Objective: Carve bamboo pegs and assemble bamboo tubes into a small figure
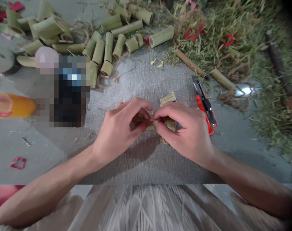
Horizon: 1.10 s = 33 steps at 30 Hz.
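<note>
My left hand (pixel 123 125) and my right hand (pixel 184 128) meet at the middle of the grey table (pixel 126 81), thumbs and index fingertips pinched close together. Between the fingertips is something small and thin, perhaps twine, mostly hidden. Under and behind my fingers lie short pale-green bamboo pieces; one piece (pixel 168 98) shows just above my right index finger, another (pixel 171 125) beneath my right palm. A red and black box cutter (pixel 207 110) rests just right of my right hand, its blade pointing up and away.
Cut bamboo tubes (pixel 108 48) lie along the back. Dry grass (pixel 232 57) with red scraps covers the right. At left are an orange-capped bottle (pixel 20 105), a blurred dark object (pixel 68 102) and a pinkish round object (pixel 46 59). The table's front edge runs below my wrists.
</note>
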{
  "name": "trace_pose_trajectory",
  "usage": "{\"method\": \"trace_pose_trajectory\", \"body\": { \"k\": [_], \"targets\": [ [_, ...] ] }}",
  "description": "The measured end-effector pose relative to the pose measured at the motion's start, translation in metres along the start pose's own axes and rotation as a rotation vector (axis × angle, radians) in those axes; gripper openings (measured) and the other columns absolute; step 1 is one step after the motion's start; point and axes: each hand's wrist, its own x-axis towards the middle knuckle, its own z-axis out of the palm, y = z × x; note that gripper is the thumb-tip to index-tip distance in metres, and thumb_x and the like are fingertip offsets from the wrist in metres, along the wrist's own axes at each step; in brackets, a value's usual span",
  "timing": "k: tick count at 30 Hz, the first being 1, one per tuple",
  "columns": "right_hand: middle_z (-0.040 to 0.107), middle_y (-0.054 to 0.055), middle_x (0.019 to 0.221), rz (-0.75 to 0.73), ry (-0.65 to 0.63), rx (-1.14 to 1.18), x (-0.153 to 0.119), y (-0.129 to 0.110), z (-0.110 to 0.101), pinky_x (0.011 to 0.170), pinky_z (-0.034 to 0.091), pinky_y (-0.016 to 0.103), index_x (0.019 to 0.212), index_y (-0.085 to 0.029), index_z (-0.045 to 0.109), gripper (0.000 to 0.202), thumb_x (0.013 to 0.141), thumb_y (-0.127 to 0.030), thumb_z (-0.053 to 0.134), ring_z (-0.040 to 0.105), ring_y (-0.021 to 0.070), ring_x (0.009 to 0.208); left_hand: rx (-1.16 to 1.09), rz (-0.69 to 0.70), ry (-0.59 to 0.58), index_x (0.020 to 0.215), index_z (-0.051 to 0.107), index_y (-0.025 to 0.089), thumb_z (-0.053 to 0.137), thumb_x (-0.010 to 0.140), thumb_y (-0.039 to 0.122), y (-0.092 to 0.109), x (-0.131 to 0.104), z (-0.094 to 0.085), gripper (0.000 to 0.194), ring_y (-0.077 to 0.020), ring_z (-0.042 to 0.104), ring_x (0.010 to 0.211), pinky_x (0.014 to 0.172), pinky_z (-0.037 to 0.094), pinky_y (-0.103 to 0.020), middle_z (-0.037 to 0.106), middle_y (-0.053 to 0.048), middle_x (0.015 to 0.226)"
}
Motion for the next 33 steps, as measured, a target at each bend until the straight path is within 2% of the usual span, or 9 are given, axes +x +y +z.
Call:
{"method": "trace_pose_trajectory", "body": {
  "k": [3,6,15,20,24,28,33],
  "targets": [
    [0.082,-0.003,0.093,-0.009,0.012,-0.021,-0.001,0.000,0.002,0.088,0.054,0.041,0.097,-0.026,0.070,0.022,0.098,-0.005,0.077,0.078,0.0190,0.089,0.059,0.030,0.021,0.112,0.066,0.026,0.078,0.096,0.005,0.002,-0.001,0.001,0.029,-0.0169,0.078,0.087,0.092,0.061,-0.034,0.080,0.004,0.097],
    [0.082,-0.003,0.093,-0.018,0.025,-0.029,-0.001,0.000,0.002,0.087,0.055,0.041,0.097,-0.026,0.070,0.025,0.099,-0.002,0.074,0.078,0.0193,0.090,0.064,0.045,0.026,0.113,0.067,0.026,0.078,0.097,0.006,0.001,-0.001,0.002,0.029,-0.0175,0.078,0.088,0.092,0.061,-0.035,0.079,0.003,0.096],
    [0.085,-0.002,0.095,-0.060,0.082,-0.050,-0.001,-0.001,0.000,0.087,0.060,0.042,0.100,-0.029,0.074,0.023,0.108,-0.008,0.068,0.081,0.0202,0.091,0.000,0.011,0.000,0.114,0.067,0.027,0.080,0.098,0.013,-0.003,0.000,0.002,0.026,-0.0180,0.078,0.086,0.088,0.062,-0.036,0.081,0.003,0.097],
    [0.086,-0.002,0.099,-0.103,0.100,-0.054,-0.002,-0.001,0.001,0.087,0.063,0.038,0.106,-0.028,0.076,0.024,0.106,-0.005,0.069,0.082,0.0187,0.092,-0.080,-0.018,-0.020,0.113,0.066,0.027,0.078,0.098,0.011,-0.004,0.002,0.001,0.025,-0.0185,0.078,0.086,0.084,0.061,-0.036,0.082,0.003,0.097],
    [0.086,-0.001,0.104,-0.173,0.100,-0.063,-0.004,0.005,0.002,0.086,0.066,0.037,0.111,-0.031,0.075,0.029,0.104,-0.004,0.068,0.083,0.0193,0.095,-0.155,-0.056,-0.028,0.112,0.066,0.026,0.076,0.097,0.011,-0.004,0.004,-0.001,0.024,-0.0170,0.076,0.082,0.078,0.060,-0.033,0.081,0.003,0.097],
    [0.085,-0.003,0.100,-0.313,0.074,-0.120,-0.005,0.013,-0.001,0.084,0.066,0.037,0.117,-0.034,0.074,0.032,0.104,-0.005,0.068,0.081,0.0187,0.091,-0.256,-0.107,-0.032,0.114,0.066,0.026,0.076,0.097,0.018,-0.005,0.005,-0.002,0.021,-0.0157,0.073,0.074,0.068,0.058,-0.031,0.081,0.002,0.095],
    [0.085,0.001,0.107,-0.468,-0.072,-0.223,0.000,0.012,-0.013,0.088,0.063,0.038,0.123,-0.027,0.069,0.026,0.109,-0.007,0.062,0.078,0.0199,0.097,-0.360,-0.160,-0.034,0.112,0.067,0.024,0.079,0.094,0.016,-0.006,0.008,-0.002,0.023,-0.0150,0.076,0.082,0.073,0.061,-0.026,0.081,0.001,0.094]
  ]
}}
